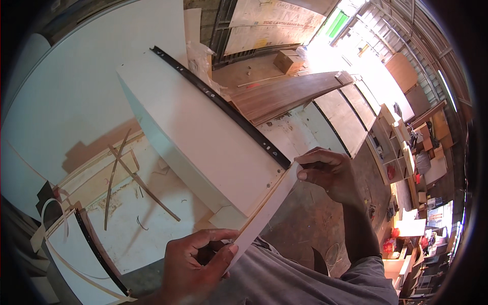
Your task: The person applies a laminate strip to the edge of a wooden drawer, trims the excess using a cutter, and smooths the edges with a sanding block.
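Observation:
A white box-shaped drawer (193, 137) lies on its side in front of me, a black metal drawer slide (218, 103) running along its upper edge. At its near end is a narrow white strip (263, 219), slanting from lower left to upper right. My left hand (198, 258) pinches the strip's lower end between thumb and fingers. At the upper end, close to the slide's tip, my right hand (328, 173) grips the strip between thumb and bent fingers. The strip lies along the drawer's end edge; whether it is fixed there I cannot tell.
Thin brown strips (140, 180) lie crossed on the worktop (117, 244) at left, near a white panel with another black slide (96, 251). Brown boards (284, 94) are stacked beyond the drawer. A cardboard box (288, 61) sits farther back; cluttered shelves (401, 147) stand right.

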Tool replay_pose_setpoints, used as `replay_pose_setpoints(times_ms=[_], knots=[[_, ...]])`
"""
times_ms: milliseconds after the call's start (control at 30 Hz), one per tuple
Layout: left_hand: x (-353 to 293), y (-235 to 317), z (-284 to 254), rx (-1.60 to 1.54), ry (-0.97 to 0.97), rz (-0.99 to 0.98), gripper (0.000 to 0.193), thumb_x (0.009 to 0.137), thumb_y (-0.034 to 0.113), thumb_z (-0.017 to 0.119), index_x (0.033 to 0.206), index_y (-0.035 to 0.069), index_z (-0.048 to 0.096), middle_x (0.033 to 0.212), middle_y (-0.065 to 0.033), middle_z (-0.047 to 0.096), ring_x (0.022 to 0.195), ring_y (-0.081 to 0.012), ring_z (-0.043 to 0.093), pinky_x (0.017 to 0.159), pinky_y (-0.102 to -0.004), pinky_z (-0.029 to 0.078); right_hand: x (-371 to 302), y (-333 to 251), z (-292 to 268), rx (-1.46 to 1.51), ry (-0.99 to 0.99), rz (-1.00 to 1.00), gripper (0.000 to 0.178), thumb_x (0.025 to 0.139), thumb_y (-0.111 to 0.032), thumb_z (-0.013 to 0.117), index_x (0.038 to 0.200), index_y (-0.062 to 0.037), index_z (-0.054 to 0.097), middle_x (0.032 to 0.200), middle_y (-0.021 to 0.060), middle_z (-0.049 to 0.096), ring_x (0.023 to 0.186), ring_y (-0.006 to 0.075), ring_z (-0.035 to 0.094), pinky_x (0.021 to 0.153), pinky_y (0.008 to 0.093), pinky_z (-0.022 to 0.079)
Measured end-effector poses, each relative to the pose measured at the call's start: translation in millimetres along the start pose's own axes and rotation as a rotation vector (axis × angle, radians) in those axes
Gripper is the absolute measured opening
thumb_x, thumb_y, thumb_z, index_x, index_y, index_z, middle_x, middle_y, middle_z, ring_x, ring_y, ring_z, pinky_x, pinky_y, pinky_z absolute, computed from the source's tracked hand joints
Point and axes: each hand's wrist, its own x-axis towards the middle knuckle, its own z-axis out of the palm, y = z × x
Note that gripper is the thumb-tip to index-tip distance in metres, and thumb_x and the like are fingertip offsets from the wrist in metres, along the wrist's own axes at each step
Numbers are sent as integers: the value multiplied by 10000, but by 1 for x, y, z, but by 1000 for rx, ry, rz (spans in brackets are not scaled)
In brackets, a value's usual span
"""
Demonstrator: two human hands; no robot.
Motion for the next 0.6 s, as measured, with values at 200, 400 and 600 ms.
replay_pose_setpoints(times_ms=[200, 400, 600], knots=[[3, 0, 1, 23, 2, 20, 214, 953, -11, 677, 1154, -82, 699, 864, -108, 736, 655, -75, 664, 560, -225, 553, 1, -32, 5, -487, 87, -426, 398, 768, -80, 856, 1141, -15, 734, 1072, 119, 708, 992, 218, 705, 877, 337, 576], [2, 5, -3, 53, -30, 1, 204, 960, 13, 678, 1144, -66, 715, 895, -104, 742, 684, -70, 671, 576, -219, 558, 5, -46, 12, -679, -276, -740, 416, 756, -190, 856, 1133, -56, 740, 1093, 99, 704, 1017, 274, 690, 875, 394, 574], [4, 8, -5, 56, -56, -49, 201, 966, 18, 659, 1141, -64, 713, 895, -104, 741, 702, -69, 672, 598, -225, 563, 13, -43, 16, -744, -352, -731, 315, 784, -179, 829, 1060, -65, 728, 1060, 68, 696, 1012, 259, 687, 861, 397, 577]])
